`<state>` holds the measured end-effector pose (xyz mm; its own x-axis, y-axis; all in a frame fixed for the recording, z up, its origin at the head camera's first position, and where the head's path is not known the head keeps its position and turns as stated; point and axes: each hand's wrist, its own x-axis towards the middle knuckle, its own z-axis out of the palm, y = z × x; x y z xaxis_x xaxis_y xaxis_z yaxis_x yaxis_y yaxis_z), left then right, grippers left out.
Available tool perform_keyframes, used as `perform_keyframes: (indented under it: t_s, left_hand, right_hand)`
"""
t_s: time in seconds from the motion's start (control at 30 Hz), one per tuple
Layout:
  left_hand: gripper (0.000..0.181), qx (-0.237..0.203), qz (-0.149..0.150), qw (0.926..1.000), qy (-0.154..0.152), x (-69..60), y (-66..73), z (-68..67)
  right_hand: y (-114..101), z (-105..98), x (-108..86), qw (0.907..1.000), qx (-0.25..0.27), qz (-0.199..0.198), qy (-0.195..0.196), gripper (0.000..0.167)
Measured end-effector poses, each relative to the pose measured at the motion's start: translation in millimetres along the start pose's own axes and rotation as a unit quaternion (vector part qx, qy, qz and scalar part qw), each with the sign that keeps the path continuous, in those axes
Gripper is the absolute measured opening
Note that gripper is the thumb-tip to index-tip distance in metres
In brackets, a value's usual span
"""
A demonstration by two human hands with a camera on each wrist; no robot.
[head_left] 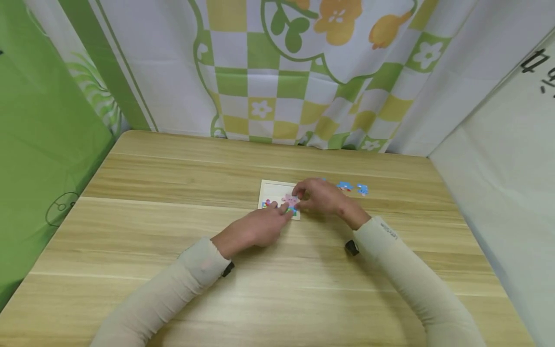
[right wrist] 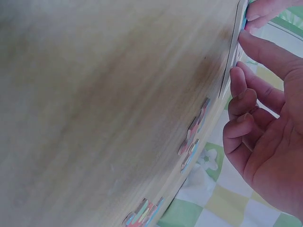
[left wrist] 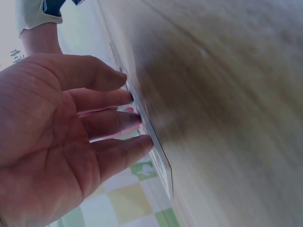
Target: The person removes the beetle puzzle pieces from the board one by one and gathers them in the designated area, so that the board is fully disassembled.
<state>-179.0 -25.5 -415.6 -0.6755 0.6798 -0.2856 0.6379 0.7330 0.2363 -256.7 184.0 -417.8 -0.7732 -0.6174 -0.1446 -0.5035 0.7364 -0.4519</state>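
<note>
A pale, square jigsaw puzzle tray (head_left: pixel 260 196) lies on the table with a few colourful pieces in its near half. A pink jigsaw puzzle piece (head_left: pixel 289 199) with a small face sits toward its right side. My right hand (head_left: pixel 323 196) pinches at this piece's right edge with thumb and index finger; its other fingers curl inward in the right wrist view. From the near side, my left hand (head_left: pixel 260 227) rests its fingertips on the pieces, fingers fairly straight in the left wrist view. Both hands partly cover the tray.
Loose blue jigsaw pieces (head_left: pixel 363 189) lie on the wooden table (head_left: pixel 173 217) to the right of the tray, some partly behind the right hand. A patterned curtain (head_left: pixel 277 82) hangs along the far edge, with a white panel (head_left: pixel 511 159) at the right.
</note>
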Motion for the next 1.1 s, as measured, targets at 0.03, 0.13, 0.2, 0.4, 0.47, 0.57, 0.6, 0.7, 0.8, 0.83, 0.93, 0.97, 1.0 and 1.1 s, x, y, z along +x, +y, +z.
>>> perform_keyframes:
  t_s: [0.03,0.13,0.2,0.4,0.47,0.57,0.6,0.7,0.8,0.83,0.93,0.97,1.0,1.1]
  left_hand:
    - [0.059,-0.001,0.001,1.0,0.0,0.1,-0.5,-0.1]
    - [0.058,-0.003,0.003,1.0,0.0,-0.2,-1.4,-0.7]
    - [0.057,-0.006,0.004,1.0,0.0,-0.6,-2.1,-1.0]
    - [0.054,-0.006,0.01,0.9999,0.005,-2.3,-4.3,0.6]
    - [0.053,-0.005,0.012,0.9999,0.005,-2.8,-4.5,0.9]
    - [0.053,-0.003,0.014,0.9999,0.004,-2.9,-4.5,0.5]
    - [0.054,-0.003,0.015,0.9999,0.005,-2.8,-4.4,0.2]
    - [0.054,0.002,0.017,0.9998,0.005,-1.7,-4.2,-0.3]
    - [0.055,0.007,0.016,0.9998,0.005,-0.2,-3.7,0.1]
    - [0.055,0.009,0.016,0.9998,0.005,0.1,-3.4,0.2]
    - [0.055,0.006,0.013,0.9999,0.004,0.3,-2.4,-0.1]
    - [0.055,0.005,0.012,0.9999,0.003,0.1,-2.1,-0.2]
    - [0.056,0.004,0.011,0.9999,0.003,-0.2,-1.9,-0.4]
    - [0.055,0.0,0.009,1.0,0.002,-0.5,-1.9,-0.3]
  right_hand:
    - [-0.1,0.0,-0.1,1.0,0.003,0.001,0.0,0.029]
    - [-0.4,-0.2,-0.6,0.9999,0.009,0.008,0.001,0.029]
    - [-0.7,-0.2,-1.1,0.9999,0.01,0.011,0.004,0.03]
    - [-2.5,2.9,-2.0,0.9997,0.011,0.014,0.018,0.031]
    - [-3.1,4.3,-2.4,0.9996,0.012,0.015,0.023,0.03]
    - [-4.1,5.1,-3.0,0.9993,0.008,0.015,0.034,0.026]
    - [-3.9,5.3,-3.0,0.9991,0.008,0.016,0.038,0.024]
    - [-3.8,5.7,-3.1,0.9984,0.012,0.021,0.052,0.013]
    - [-3.2,6.0,-2.6,0.9971,0.023,0.026,0.068,0.008]
    - [-3.3,5.9,-2.8,0.9966,0.026,0.028,0.074,0.008]
    - [-2.5,5.4,-2.9,0.9956,0.031,0.031,0.083,0.009]
    - [-2.5,4.9,-3.4,0.9953,0.033,0.033,0.085,0.009]
    - [-2.4,4.3,-4.0,0.9951,0.034,0.035,0.086,0.009]
    - [-2.0,0.8,-6.9,0.9944,0.04,0.04,0.09,0.012]
